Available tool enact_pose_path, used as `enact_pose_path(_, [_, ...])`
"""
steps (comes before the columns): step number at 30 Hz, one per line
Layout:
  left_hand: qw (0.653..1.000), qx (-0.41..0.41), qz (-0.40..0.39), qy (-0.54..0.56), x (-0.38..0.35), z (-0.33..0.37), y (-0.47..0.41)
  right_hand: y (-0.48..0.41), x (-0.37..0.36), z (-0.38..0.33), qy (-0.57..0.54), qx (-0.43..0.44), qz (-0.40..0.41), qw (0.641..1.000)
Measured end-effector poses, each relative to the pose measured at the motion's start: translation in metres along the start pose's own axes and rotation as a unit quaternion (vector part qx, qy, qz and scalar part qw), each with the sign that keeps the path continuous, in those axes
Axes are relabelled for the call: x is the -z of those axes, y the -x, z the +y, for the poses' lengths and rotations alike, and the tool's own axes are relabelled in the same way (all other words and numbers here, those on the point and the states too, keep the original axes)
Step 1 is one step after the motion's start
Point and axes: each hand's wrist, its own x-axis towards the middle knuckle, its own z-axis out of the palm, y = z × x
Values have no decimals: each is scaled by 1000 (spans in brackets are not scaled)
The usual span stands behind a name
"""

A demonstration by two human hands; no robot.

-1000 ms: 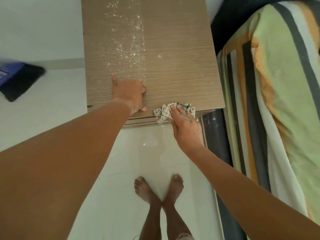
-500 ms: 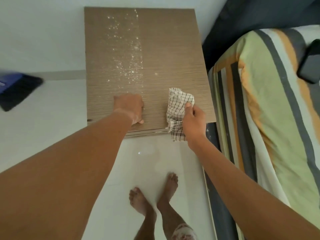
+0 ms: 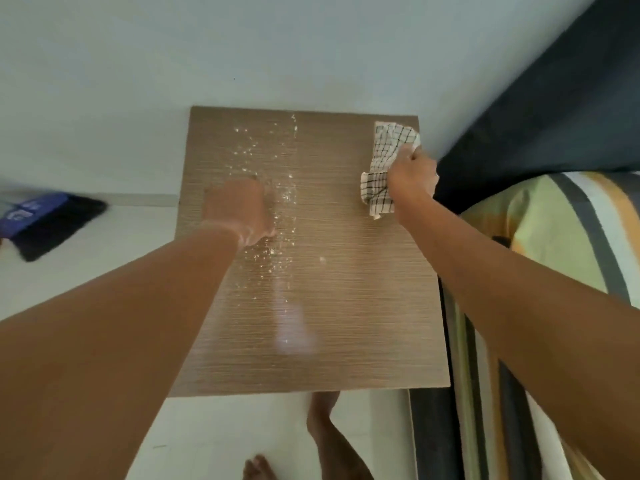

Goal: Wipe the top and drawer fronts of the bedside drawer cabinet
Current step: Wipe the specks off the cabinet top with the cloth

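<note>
Moved: cloth [image 3: 388, 164] and right hand [image 3: 412, 174] now at cabinet's [image 3: 346, 306] far right corner, up from the front edge.
Blue pack [image 3: 31, 211]: floor, far left; writing blurred, unreadable.
Left hand [image 3: 239, 209]: clenched, knuckles down mid-top.
Top: wood grain, white specks down the middle, glossy patch.
Right hand: grasping checked cloth.
Bed [image 3: 554, 254]: striped, right.

Both my arms reach up the frame. My left hand [image 3: 239, 211] sits curled, knuckles up, at center left. My right hand [image 3: 412, 178] is fisted at upper right, its grip closed on a cloth [image 3: 388, 147].
</note>
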Motion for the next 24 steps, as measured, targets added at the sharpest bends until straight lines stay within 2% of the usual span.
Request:
enact_pose_path(2, [1000,22,-6,11,6,-8,-9,-27,-10,-12,71,76,53,993])
enact_pose_path(4, [999,41,-17,6,8,-18,-15,-45,-23,-15,138,128,60,980])
enact_pose_path(9, [993,44,-62,-88,-10,-40,-32,-39,-94,-5,287,197,-39,937])
enact_pose_path(13, [991,40,-61,-109,-17,-48,-41,-17,-149,-31,287,238,-101,922])
enact_pose_path(15, [991,43,-57,-110,-18,-49,-43,-13,-163,-40,274,240,-101,926])
enact_pose_path(24, [993,43,-62,-96,-20,-50,-44,-9,-175,-45,298,339,-190,872])
